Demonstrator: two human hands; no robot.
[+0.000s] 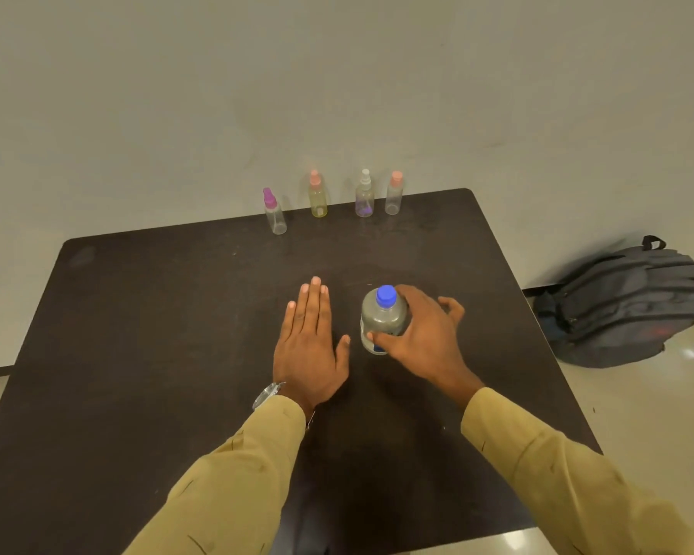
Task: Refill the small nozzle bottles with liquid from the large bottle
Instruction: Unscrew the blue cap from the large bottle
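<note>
Open worktop between hands and far bottles

A broad band of worktop (137, 354) is running from the left hand (309, 346), lying flat at centre, out to the left edge and forward to the far row. The large bottle (383, 318), with the right hand (421, 334) gripping it, is standing just beside, leaving a narrow gap. Along the far edge the purple-capped bottle (275, 214), yellow bottle (318, 196), white-nozzle bottle (364, 196) and pink-capped bottle (394, 194) are standing upright with gaps between, the wall (337, 74) rising behind. A backpack (621, 302) is lying on the floor off the right side.
</note>
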